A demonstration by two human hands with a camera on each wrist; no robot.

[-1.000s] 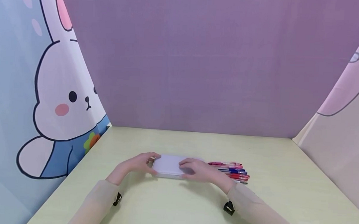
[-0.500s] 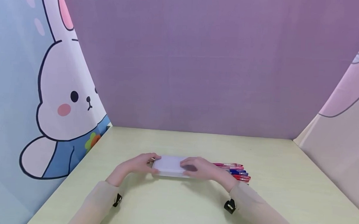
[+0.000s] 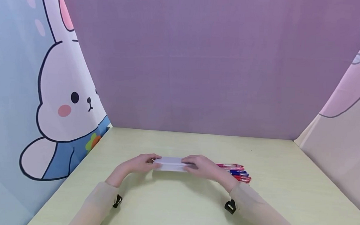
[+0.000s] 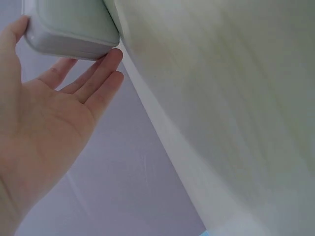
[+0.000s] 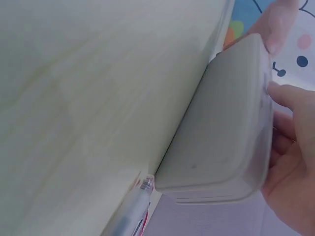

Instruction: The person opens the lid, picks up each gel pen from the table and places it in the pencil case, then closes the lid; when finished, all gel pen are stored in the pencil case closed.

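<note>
Both hands hold a white, round-cornered plastic box by its two ends, in the middle of the table. Its near side is tipped up, so the underside faces the right wrist camera, while the far edge stays low by the tabletop. My left hand grips the left end, with thumb and fingers on opposite sides of the box in the left wrist view. My right hand grips the right part the same way. Several pens, red, pink and blue, lie right beside the box, partly hidden behind the right hand.
The pale yellow table runs back to a purple cloth wall. On the left hangs a curtain printed with a rabbit, on the right a pink and white one. A clear pen lies close to the box's corner.
The box's near side has tipped upward, raised by both hands. Earlier it lay flat. The right hand has shifted slightly right and up, covering more of the pens.
</note>
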